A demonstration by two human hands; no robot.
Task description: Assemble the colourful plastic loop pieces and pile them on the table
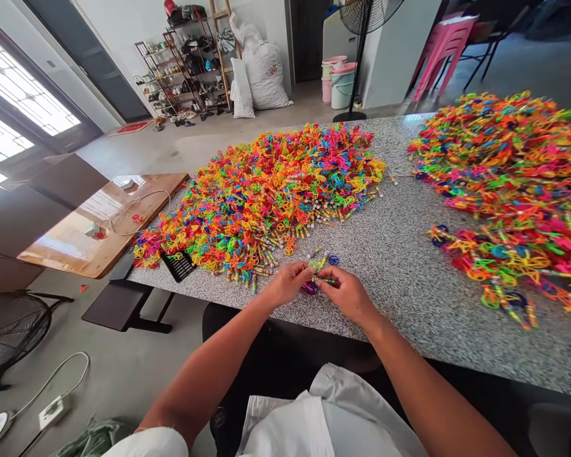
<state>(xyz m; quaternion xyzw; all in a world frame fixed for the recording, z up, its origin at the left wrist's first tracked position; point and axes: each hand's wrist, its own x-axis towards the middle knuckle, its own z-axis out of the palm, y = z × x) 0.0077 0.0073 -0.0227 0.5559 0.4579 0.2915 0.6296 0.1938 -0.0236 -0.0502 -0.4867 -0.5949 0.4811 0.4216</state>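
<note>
Near the front edge of the speckled table, my left hand [289, 283] is closed in a pinch on a small yellow-green plastic piece [318, 264]. Facing it, my right hand [346, 292] pinches a thin, multicoloured patterned tube [327, 280]. Both fingertips almost meet, so where the pieces touch is hidden. Just below the fingers shows a purple ring-shaped piece [310, 288]. Beyond them a blue wheel-like ring [334, 260] lies on the tabletop. A large heap of bright plastic pieces with rings and patterned tubes [266, 197] spreads ahead and to the left.
A second heap of similar pieces [518, 165] covers the table's right side. By the left heap is a black slotted tray [179, 265]. A low wooden table [99, 222] stands left, with a floor fan [9, 330] below. Shoe racks [185, 70] and white sacks [265, 75] stand behind.
</note>
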